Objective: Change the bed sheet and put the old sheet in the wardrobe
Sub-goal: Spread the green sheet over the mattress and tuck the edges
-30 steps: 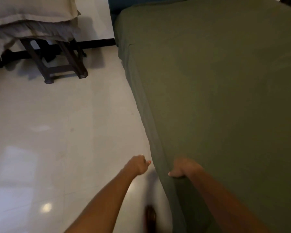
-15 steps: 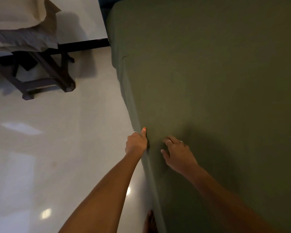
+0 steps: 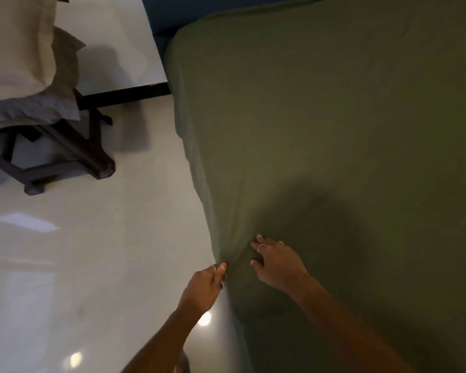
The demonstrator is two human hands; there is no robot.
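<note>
1. At my far left, pale pillows [image 3: 14,49] sit stacked on a dark wooden stand [image 3: 65,157], which rests on the glossy floor [image 3: 92,251] well apart from the bed.
2. A dark skirting [image 3: 124,96] runs along the white wall [image 3: 113,30] behind the stand, up to the bed.
3. My left hand [image 3: 202,288] is at the bed's left edge. Its fingers [image 3: 222,266] are curled and pinch the sheet [image 3: 320,130] right where it turns down over the side; thin creases fan out from that pinch.
4. My right hand [image 3: 277,265] lies on top of the bed, just beside the left one. Its fingers [image 3: 260,244] are spread and press flat on the sheet; I see rings on two of them.
5. The sheet is olive green and covers the whole visible top of the bed, hanging down the left side towards the floor.
6. A blue headboard [image 3: 172,14] shows at the bed's far end.
7. Whether the sheet's lower hem is tucked under, I cannot tell.
</note>
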